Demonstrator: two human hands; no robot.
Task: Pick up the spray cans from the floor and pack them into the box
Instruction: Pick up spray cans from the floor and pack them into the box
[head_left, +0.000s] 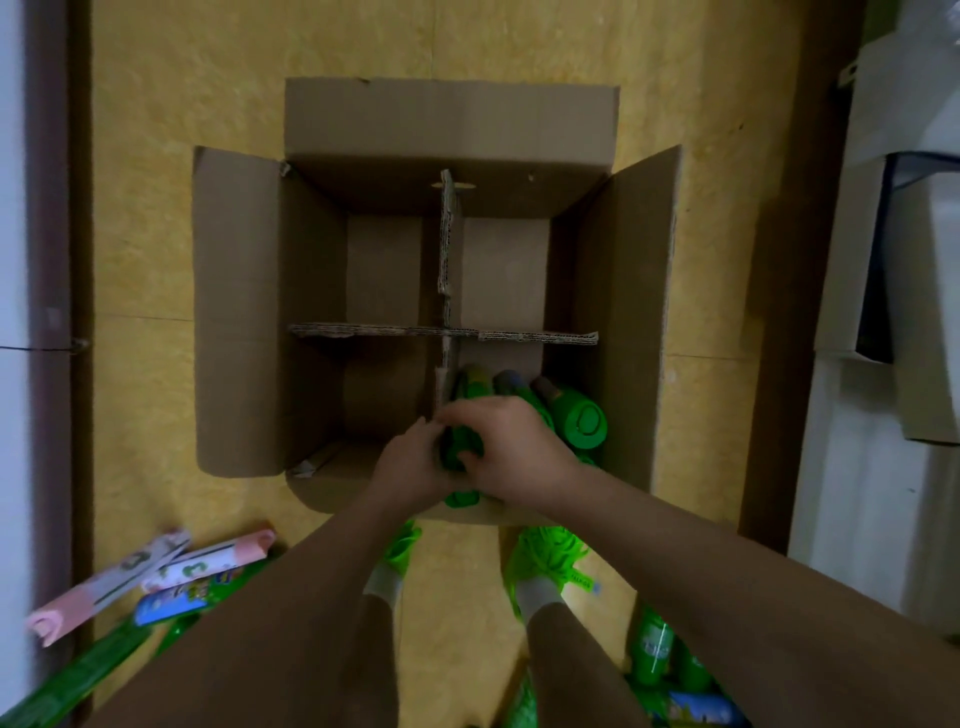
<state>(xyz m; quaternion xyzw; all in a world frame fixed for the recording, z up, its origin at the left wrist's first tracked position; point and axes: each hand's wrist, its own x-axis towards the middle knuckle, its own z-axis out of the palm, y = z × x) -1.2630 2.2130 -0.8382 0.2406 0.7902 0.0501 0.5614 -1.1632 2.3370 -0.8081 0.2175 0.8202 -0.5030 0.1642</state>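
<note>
Floor (218, 156), yellow and mottled, spread under everything, with white units (883, 260) along the right edge. Box (244, 312) of brown cardboard set on it at centre, all four flaps folded outward, split by a cross-shaped divider (445, 330) into four cells. Three cells showing only bare cardboard; near right cell holding several green cans (579, 418), standing slightly tilted, caps up, packed against one another. Both forearms reaching from the bottom edge over the near flap to that cell. Right hand (511, 444) with fingers curled over a green can (460, 449) just beside the divider. Left hand (413, 462) touching the same can from the other side, fingers bent round it and pinching near the top. More green cans (654, 649) lying on the floor at bottom right, near the right foot. Others (187, 597) at bottom left, well apart from the box, beside pale pink-ended tubes (114, 582) printed with numerals. Green slippers (545, 551) and grey socks on both feet, just behind the near flap.
</note>
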